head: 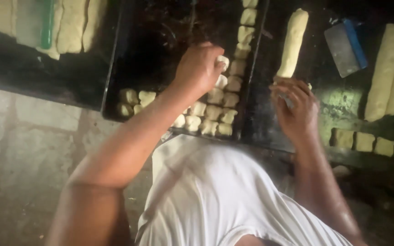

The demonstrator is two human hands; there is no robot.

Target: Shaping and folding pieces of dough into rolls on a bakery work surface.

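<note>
Dough piece [223, 60], small and pale, sits pinched in your left hand [200, 67], fingers closed on it, right over the dark baking tray [151, 54] and its rows of cut pieces [215, 111]. Your right hand [296, 109] hovers at the near end of the long dough log [292, 43], fingers curled together around something I can't make out. Scraper [345, 45] lies beyond.

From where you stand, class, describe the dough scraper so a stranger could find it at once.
Start at the dark worktable right of the black baking tray. Beyond the right hand lies a long dough log; the scraper lies just right of that log. It is the only flat grey metal blade with a blue handle among pale dough.
</note>
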